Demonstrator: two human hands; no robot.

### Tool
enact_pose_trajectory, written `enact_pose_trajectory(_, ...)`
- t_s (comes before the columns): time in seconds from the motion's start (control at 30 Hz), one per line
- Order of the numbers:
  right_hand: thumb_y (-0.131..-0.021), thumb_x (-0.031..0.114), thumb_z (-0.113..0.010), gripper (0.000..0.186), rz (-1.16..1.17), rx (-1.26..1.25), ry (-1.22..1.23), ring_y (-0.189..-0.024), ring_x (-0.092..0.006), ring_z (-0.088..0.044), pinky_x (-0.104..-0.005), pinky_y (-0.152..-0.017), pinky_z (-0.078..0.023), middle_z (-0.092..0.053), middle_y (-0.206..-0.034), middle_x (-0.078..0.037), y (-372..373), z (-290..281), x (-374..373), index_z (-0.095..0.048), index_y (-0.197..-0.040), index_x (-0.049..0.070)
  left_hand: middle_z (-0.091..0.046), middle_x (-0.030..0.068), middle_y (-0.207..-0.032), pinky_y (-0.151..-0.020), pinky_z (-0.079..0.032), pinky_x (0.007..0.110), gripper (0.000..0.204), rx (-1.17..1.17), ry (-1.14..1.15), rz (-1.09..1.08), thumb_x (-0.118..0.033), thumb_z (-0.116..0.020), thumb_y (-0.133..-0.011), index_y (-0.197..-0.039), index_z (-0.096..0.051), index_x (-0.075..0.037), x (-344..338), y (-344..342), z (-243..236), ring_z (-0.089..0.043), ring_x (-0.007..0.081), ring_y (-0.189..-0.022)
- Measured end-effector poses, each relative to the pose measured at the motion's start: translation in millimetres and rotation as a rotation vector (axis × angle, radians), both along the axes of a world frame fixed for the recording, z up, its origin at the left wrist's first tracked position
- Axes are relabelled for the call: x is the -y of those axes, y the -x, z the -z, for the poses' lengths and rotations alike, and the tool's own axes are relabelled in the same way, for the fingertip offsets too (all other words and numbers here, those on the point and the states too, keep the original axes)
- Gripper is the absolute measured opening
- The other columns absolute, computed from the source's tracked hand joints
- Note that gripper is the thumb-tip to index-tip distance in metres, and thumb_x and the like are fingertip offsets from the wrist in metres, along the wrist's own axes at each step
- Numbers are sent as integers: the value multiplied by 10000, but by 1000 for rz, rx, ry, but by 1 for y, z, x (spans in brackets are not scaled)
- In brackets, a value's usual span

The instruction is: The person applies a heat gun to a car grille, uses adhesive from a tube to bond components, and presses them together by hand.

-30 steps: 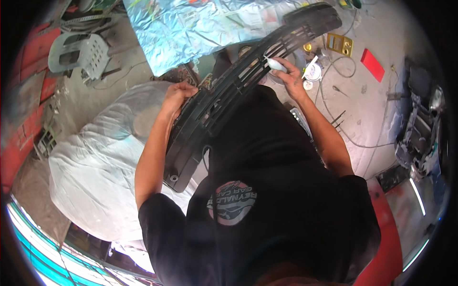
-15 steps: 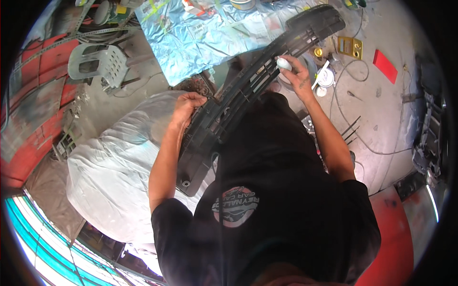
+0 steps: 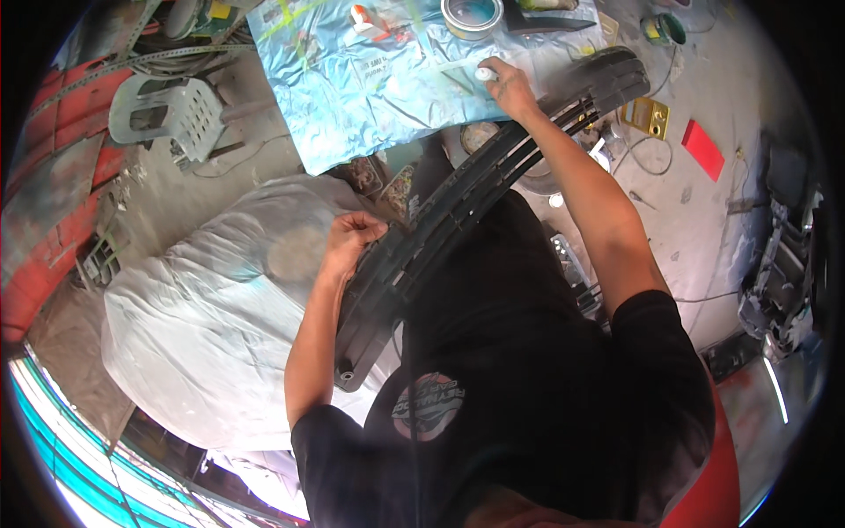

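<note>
A long black slotted plastic car grille (image 3: 444,201) lies slantwise across my lap, its far end reaching up to the right. Fingertips and thumb of my left hand (image 3: 350,239) are pinched together at its left edge, about halfway along the near part. My right hand (image 3: 515,88) is closed round a small white bottle (image 3: 486,74), of which only the end shows past the fingers. That hand is above the front part of a table sheet (image 3: 378,114) of crinkled light-blue plastic, and my right forearm passes over the grille's far half.
On the blue sheet stand an open can (image 3: 472,16) and an orange-and-white bottle (image 3: 363,21). A white cloth cover (image 3: 202,308) spreads at my left, with a grey plastic chair (image 3: 176,114) beyond. Right on the floor are a red flat piece (image 3: 703,150), a yellow tool (image 3: 645,116) and cables.
My right hand has moved up and left with the white bottle, from the grille's slots to above the blue sheet. My left hand keeps its hold on the grille. The view has shifted slightly.
</note>
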State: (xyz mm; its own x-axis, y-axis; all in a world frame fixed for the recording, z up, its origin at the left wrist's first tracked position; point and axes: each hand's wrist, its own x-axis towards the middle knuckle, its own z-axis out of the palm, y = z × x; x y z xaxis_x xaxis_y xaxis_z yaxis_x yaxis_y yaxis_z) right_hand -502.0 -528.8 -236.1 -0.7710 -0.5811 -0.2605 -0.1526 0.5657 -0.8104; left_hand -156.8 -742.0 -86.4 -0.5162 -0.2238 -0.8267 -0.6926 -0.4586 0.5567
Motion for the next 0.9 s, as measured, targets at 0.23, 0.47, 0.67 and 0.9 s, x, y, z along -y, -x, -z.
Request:
enact_pose_trajectory(0.23,-834,-32,-639,430,-150,15,-154,-1011,-438,-668,-499,-866,-511,-700,-1015,-261,5,32,6,-578,-1237,103,-724,62,-778,-605,-518,240,51,-3,2,22,44,-735,-880,-855,-711,6,8,0,-2,-650,99,-635)
enact_pose_trajectory(0.47,-801,-55,-631,591,-159,-4,-195,-1130,-440,-632,-478,-959,-510,-666,-1204,-270,1,6,4,-528,-1365,90,-708,31,-773,-652,-494,226,66,1,-2,23,54,-739,-866,-837,-724,-2,13,3,-4,-628,76,-688)
enact_pose_trajectory(0.67,-802,-35,-626,625,-41,-109,22,-1227,-416,-590,-441,-1040,-487,-618,-1335,-249,-13,-8,-32,-535,-1409,84,-711,34,-780,-647,-500,227,68,19,-13,45,60,-737,-866,-849,-720,-4,16,9,-5,-633,79,-684)
enact_pose_trajectory(0.9,-861,149,-714,525,521,-183,-17,-1197,-362,-609,-426,-1012,-492,-637,-1292,-226,-76,-43,-109,-562,-1346,14,-717,68,-797,-647,-511,240,33,40,-2,62,52,-726,-871,-863,-718,21,17,12,-10,-651,109,-691)
